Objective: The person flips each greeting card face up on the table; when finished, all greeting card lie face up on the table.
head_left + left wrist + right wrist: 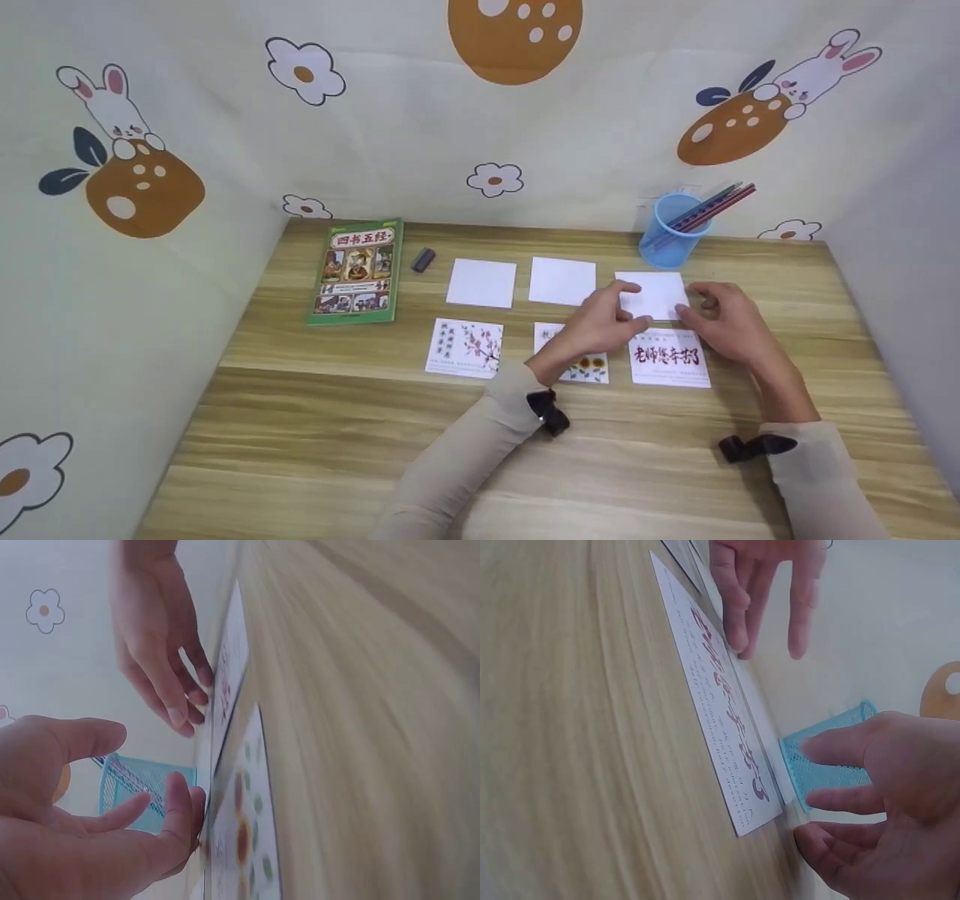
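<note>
Book (356, 271) far left on desk (300, 450), green cover w/ red Chinese title, too small to read for sure. Dark eraser (423, 259) beside it. Cards: 3 blank white in back row, 3 printed in front: blossom card (465, 346), sunflower card (585, 366), red-script card (669, 357). Left hand (604, 319) & right hand (724, 319) both at 3rd blank card (656, 294), far right of back row, fingers relaxed, tips touching its edges. Blue cup (673, 238) behind w/ pencils (712, 206), count unclear.
</note>
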### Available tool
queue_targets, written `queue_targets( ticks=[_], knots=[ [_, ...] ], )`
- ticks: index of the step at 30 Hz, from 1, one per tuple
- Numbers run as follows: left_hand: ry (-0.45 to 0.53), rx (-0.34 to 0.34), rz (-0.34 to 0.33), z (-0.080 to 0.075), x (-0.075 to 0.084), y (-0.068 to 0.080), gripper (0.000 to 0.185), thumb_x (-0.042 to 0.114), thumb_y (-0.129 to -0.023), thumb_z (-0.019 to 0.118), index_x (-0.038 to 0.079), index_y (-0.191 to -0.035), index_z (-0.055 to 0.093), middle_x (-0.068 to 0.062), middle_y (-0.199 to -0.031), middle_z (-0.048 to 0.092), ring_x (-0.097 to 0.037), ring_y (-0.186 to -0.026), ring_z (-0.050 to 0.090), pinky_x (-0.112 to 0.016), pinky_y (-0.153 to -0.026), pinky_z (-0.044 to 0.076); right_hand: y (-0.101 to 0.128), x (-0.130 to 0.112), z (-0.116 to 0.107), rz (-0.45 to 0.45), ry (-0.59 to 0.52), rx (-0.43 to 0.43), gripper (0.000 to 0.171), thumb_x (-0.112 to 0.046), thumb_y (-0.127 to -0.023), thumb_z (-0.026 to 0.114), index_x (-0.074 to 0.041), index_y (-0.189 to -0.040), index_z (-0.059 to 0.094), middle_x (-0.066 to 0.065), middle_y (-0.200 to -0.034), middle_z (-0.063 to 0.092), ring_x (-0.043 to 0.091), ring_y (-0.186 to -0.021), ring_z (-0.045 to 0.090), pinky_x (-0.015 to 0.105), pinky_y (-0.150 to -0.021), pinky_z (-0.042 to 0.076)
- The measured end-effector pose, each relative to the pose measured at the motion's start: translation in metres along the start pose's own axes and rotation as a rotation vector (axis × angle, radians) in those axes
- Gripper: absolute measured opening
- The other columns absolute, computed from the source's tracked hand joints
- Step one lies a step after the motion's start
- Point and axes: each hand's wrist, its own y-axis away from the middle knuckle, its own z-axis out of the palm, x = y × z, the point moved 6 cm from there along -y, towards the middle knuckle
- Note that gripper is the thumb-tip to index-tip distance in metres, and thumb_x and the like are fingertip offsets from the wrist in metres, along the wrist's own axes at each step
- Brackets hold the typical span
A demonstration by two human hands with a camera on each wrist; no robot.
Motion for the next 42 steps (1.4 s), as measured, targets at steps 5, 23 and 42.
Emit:
queue_targets(
  ticks=[5,23,42],
  knots=[
    [0.1,0.014,-0.061,0.009,0.001,-0.001,0.056,0.027,-0.1,0.077,0.014,-0.151,0.058,-0.002,-0.095,0.065,-0.006,-0.08,0.058,-0.02,-0.071,0.047,-0.001,-0.001,0.003,0.009,0.009,0.0,0.052,-0.024,-0.104,0.072,0.012,-0.141,0.062,0.037,-0.138,0.058,0.047,-0.117,0.062,0.062,-0.102,0.053],
    [0.267,0.197,-0.196,0.015,0.012,0.001,0.058,0.026,-0.098,0.078,0.018,-0.152,0.057,-0.015,-0.152,0.061,-0.028,-0.139,0.06,-0.037,-0.116,0.05,-0.001,-0.006,0.01,0.063,0.016,-0.021,0.051,-0.028,-0.106,0.068,0.011,-0.14,0.064,0.032,-0.133,0.059,0.043,-0.114,0.059,0.058,-0.099,0.053],
    [0.683,0.207,-0.088,0.024,0.008,-0.005,0.033,0.021,-0.113,0.054,0.008,-0.143,0.061,-0.018,-0.145,0.067,-0.035,-0.127,0.07,-0.038,-0.093,0.066,0.005,-0.029,0.001,0.06,-0.18,0.068,0.069,-0.056,-0.113,0.046,0.003,-0.144,0.065,0.03,-0.149,0.061,0.048,-0.145,0.053,0.067,-0.121,0.04]
  ],
)
